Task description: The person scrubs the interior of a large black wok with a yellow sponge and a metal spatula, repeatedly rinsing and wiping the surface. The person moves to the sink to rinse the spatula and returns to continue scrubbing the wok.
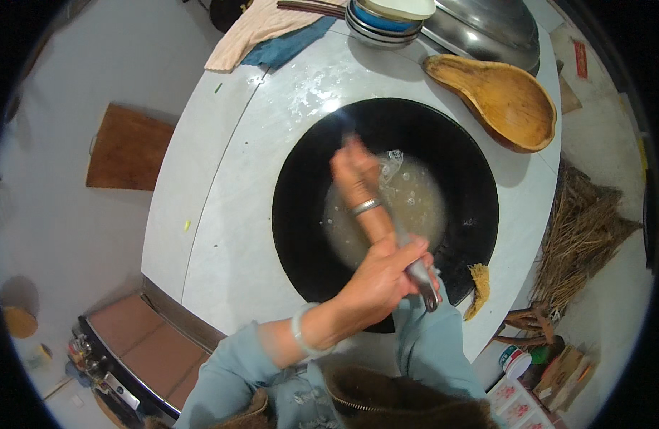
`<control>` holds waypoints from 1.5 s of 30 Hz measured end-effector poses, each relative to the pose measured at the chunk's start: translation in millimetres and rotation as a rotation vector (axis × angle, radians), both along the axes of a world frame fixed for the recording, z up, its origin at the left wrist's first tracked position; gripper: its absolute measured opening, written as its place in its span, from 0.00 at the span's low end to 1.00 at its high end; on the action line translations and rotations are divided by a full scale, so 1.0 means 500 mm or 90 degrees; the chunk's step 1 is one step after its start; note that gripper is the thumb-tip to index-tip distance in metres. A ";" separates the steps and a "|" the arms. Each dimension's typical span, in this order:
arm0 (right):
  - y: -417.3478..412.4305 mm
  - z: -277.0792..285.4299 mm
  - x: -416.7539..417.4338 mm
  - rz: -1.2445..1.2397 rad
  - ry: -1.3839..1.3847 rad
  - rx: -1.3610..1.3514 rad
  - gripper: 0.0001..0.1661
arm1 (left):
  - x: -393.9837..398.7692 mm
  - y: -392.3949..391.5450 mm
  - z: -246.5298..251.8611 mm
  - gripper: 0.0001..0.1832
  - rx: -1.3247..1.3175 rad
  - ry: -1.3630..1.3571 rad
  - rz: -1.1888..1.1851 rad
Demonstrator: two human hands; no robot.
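My left hand point(391, 271), a pale bangle at its wrist, grips the metal handle point(423, 284) of a long utensil that slants over a large black wok point(302, 214). The forearms cross, the left one on top. My right hand point(353, 166), with a silver bracelet, is motion-blurred near the utensil's far end, inside the wok; its grip and the utensil's head are unclear. Cloudy water point(415, 204) with bubbles lies in the wok's bottom. A yellow fibrous scrubber point(478, 292) rests at the wok's lower right rim.
Beyond the wok, the white tiled counter point(227, 230) bears a gourd scoop point(509, 102), stacked bowls point(383, 35), a metal lid point(485, 27), chopsticks point(310, 7) and cloths point(254, 32). A wooden board point(128, 150) stands at left; dry brushwood point(579, 230) lies at right.
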State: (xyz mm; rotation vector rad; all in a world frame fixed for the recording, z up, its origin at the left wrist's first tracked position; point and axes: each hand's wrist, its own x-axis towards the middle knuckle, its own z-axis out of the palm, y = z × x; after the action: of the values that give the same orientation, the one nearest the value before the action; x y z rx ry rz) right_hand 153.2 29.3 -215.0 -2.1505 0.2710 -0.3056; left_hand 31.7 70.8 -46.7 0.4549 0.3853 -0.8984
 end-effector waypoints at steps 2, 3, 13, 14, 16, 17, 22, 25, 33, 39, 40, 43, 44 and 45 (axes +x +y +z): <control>0.097 0.017 -0.033 0.067 -0.089 -0.052 0.16 | 0.001 0.015 0.025 0.10 0.003 -0.005 -0.019; 0.078 0.004 -0.024 0.070 -0.062 -0.035 0.15 | 0.004 0.016 0.023 0.10 -0.001 -0.001 -0.016; 0.053 0.021 0.017 0.001 -0.088 -0.051 0.10 | 0.012 0.017 0.004 0.09 0.015 -0.036 -0.009; 0.026 0.008 0.024 0.005 -0.073 -0.041 0.10 | 0.016 0.018 0.006 0.09 0.016 -0.037 -0.003; -0.066 -0.010 0.034 -0.053 -0.004 -0.127 0.14 | 0.025 -0.026 -0.034 0.08 0.035 -0.061 -0.085; -0.102 0.002 0.026 -0.113 0.002 -0.080 0.14 | 0.023 -0.040 -0.037 0.09 0.046 -0.061 -0.102; -0.007 0.012 0.010 -0.038 -0.079 -0.207 0.10 | 0.014 0.026 0.003 0.11 0.073 -0.025 -0.014; 0.043 0.015 0.026 0.010 -0.113 -0.034 0.09 | 0.018 0.040 0.030 0.12 0.075 -0.047 -0.038; -0.070 -0.040 0.020 -0.099 0.048 -0.080 0.17 | 0.022 0.004 -0.047 0.13 0.129 -0.087 -0.048; -0.080 -0.006 0.031 -0.150 0.048 -0.215 0.20 | 0.030 -0.024 -0.048 0.11 0.181 -0.159 -0.065; -0.133 -0.003 0.015 -0.205 0.051 -0.163 0.20 | 0.024 -0.066 -0.069 0.11 0.207 -0.205 -0.087; -0.198 0.005 -0.027 -0.197 0.042 -0.124 0.23 | 0.016 -0.086 -0.050 0.10 0.205 -0.147 -0.144; -0.184 0.010 -0.035 -0.147 0.096 -0.080 0.25 | 0.016 -0.053 -0.052 0.10 0.194 -0.109 -0.121; -0.168 0.030 -0.049 -0.061 0.069 -0.173 0.28 | 0.016 -0.014 -0.043 0.10 0.167 -0.078 -0.116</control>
State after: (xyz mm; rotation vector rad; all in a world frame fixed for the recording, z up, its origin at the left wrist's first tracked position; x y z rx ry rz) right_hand 128.5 -54.9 -199.8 -2.4312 0.4158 -0.2957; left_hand 39.5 63.9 -68.1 0.7931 0.3549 -0.9958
